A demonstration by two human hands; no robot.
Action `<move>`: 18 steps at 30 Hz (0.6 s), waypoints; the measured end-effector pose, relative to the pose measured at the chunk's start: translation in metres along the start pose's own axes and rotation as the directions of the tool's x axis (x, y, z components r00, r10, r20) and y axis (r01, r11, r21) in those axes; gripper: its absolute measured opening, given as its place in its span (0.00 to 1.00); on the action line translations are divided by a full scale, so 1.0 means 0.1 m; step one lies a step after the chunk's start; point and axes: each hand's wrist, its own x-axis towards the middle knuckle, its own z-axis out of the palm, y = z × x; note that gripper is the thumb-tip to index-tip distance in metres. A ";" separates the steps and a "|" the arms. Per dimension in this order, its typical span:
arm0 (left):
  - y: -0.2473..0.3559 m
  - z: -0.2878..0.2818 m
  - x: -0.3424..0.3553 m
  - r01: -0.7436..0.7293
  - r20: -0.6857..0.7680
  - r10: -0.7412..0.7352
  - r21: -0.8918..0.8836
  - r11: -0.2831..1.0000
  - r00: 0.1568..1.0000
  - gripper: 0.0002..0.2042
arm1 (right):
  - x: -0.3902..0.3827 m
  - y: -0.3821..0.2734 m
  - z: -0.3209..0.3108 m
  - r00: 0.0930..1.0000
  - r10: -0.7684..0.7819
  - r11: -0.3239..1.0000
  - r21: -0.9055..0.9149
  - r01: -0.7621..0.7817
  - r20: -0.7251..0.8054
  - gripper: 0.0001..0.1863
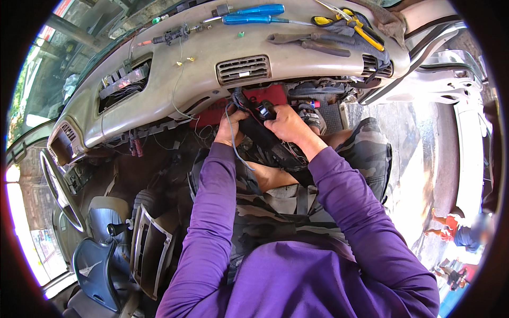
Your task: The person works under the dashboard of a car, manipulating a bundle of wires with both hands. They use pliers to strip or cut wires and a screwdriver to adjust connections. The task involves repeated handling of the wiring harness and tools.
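Observation:
Beneath the dashboard [180, 79], my two hands are close together at a black wiring harness [265, 139] lying across my lap. My left hand [230, 126] is closed on the harness near its upper end, where a thin grey-blue wire [237, 152] loops past the fingers and hangs down. In my right hand [289, 126], the fingers are closed round a small black roll of what looks like tape [266, 110], just right of the harness. The harness's lower part shows loose thin wires. My fingertips are partly hidden.
Blue-handled screwdrivers [254, 15], dark pliers [313, 42] and yellow-handled pliers [366, 34] on a glove lie on the dashboard. A red cloth or mat [212, 112] is below it. A steering wheel [61, 188] and removed trim panel [151, 249] are at left; the open doorway is right.

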 end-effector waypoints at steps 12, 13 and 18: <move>-0.01 0.06 0.07 -0.214 -0.041 0.317 0.657 0.723 0.947 0.19 | 0.10 0.31 0.07 0.994 -0.091 0.992 0.094 0.085 0.062 0.14; 0.01 0.04 0.06 -0.207 -0.044 0.316 0.670 0.713 0.948 0.19 | 0.06 0.24 0.02 0.995 -0.002 0.982 0.190 -0.018 0.102 0.14; 0.00 0.02 0.07 -0.202 -0.029 0.281 0.625 0.754 0.959 0.21 | -0.05 0.01 -0.21 0.980 0.197 0.978 0.071 -0.195 -0.012 0.15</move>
